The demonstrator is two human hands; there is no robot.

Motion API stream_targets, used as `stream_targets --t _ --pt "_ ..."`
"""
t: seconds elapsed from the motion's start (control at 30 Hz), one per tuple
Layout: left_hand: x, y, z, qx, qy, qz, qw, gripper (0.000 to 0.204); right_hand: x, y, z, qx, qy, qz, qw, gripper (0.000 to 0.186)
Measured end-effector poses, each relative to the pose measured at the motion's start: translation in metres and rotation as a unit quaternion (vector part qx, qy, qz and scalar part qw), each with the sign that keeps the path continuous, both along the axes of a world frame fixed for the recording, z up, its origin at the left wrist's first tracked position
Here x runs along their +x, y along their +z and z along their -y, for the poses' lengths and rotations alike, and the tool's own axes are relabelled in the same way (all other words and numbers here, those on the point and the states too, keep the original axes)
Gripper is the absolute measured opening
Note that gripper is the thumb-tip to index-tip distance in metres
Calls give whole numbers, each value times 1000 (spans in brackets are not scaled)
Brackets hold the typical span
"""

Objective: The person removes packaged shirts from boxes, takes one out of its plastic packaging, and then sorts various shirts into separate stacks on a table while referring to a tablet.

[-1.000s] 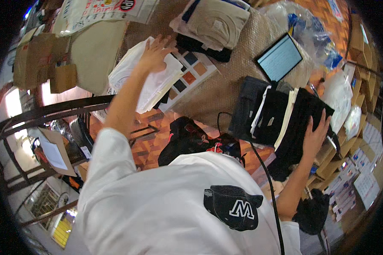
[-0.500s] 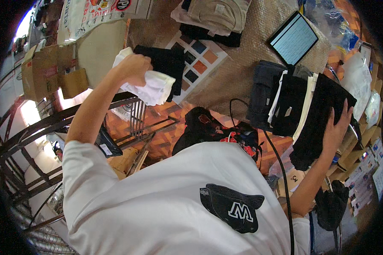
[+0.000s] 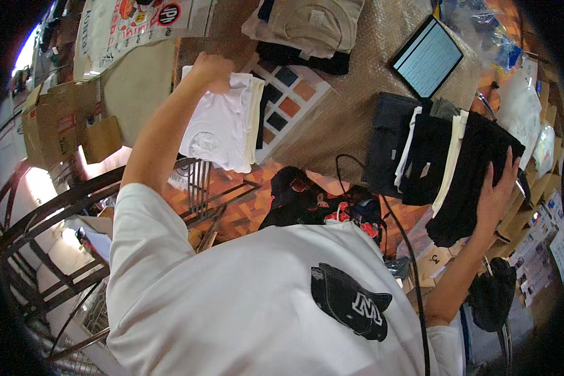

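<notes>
My left hand (image 3: 214, 74) is closed at the top edge of a stack of folded white T-shirts (image 3: 216, 135), which lies flat with cream and black layers showing at its right side. Beside this stack is a colour swatch sheet (image 3: 288, 106). My right hand (image 3: 498, 182) rests, fingers apart, on folded black garments (image 3: 464, 188) at the right. Cream garments (image 3: 451, 156) and charcoal ones (image 3: 385, 125) lie in that same row.
A tablet (image 3: 426, 56) lies on bubble wrap (image 3: 366, 75). Folded beige shirts (image 3: 310, 25) sit at the back. Cardboard boxes (image 3: 59, 119) and dark metal rails (image 3: 75, 210) are at left. Plastic bags (image 3: 517, 106) fill the right side. A black cable (image 3: 406, 238) hangs beside me.
Half a second ago the white shirt was lifted and bunched in my left hand over black fabric. Now it lies flat, my left hand higher. The view has shifted; my right hand stays on the garments.
</notes>
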State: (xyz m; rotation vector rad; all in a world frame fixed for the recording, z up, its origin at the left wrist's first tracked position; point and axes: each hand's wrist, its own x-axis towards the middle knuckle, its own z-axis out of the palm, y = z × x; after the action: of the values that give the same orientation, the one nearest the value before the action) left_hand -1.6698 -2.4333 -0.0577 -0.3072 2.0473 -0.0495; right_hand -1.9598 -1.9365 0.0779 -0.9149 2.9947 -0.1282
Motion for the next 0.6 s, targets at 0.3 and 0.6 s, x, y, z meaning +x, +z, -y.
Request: stream_targets --t 0.3,0.6 --pt "-53 -19 2 44 87 -352 931 67 8 5 3 31 -32 -18 999 55" --pt "-226 -26 -2 -33 57 -350 934 55 10 7 4 10 -35 -8 999 57"
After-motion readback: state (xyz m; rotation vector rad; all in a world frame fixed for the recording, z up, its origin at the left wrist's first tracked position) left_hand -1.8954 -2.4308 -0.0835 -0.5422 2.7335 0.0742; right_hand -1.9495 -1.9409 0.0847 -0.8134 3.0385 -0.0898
